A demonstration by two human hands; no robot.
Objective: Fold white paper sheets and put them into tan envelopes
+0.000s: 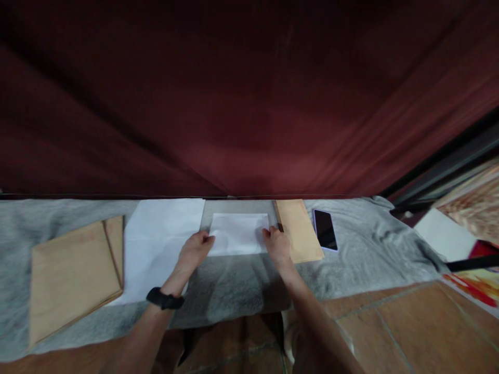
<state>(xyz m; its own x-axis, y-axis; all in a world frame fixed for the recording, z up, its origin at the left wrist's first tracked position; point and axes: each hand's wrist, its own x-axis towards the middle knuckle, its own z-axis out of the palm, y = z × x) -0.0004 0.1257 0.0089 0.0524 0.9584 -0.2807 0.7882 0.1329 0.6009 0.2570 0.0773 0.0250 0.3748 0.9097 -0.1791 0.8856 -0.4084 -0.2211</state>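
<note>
A folded white sheet of paper lies on the grey cloth in front of me, its long side running left to right. My left hand pinches its left edge between thumb and curled fingers. At its right edge, my right hand has the paper between thumb and bent fingers. Larger white sheets spread out to the left, partly behind my left forearm. Close by my right hand lies a stack of narrow brown envelopes.
Large brown envelopes are stacked at the far left. A phone in a purple case lies right of the narrow envelopes. The grey cloth covers the bench, with a dark red curtain hanging along its back. Tiled floor shows in front.
</note>
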